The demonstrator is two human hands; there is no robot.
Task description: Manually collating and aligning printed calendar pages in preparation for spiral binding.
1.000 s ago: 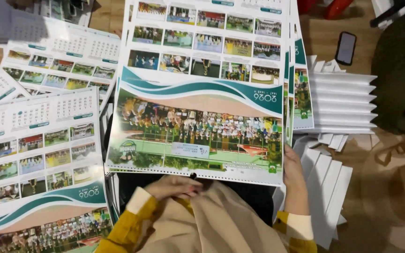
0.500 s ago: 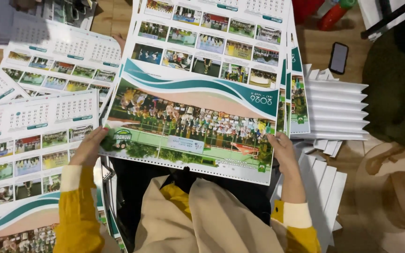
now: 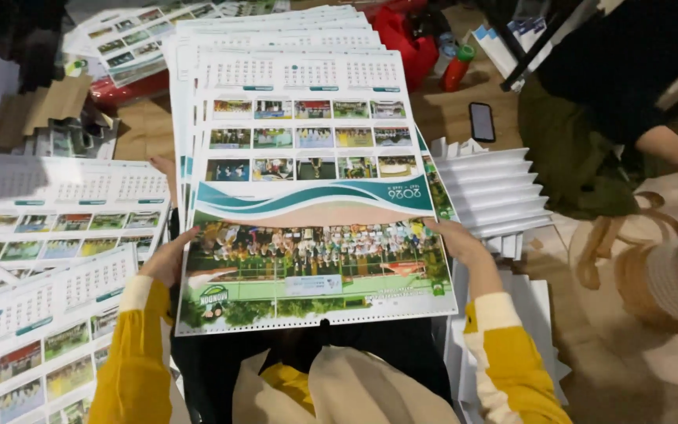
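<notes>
Across the person's lap lies the top calendar sheet [image 3: 311, 228], a large printed page with photo rows and a teal wave band, resting on a stack of like sheets [image 3: 190, 102]. Left hand [image 3: 168, 259] clamps its left edge; right hand [image 3: 457, 239] clamps its right edge, hands set well apart. More calendar pages [image 3: 56, 228] lie at left, white folded card [image 3: 496, 192] and a dark phone [image 3: 482, 122] at right. Risk, as judged: an uneven lift could crease the sheet or drag those beneath askew
</notes>
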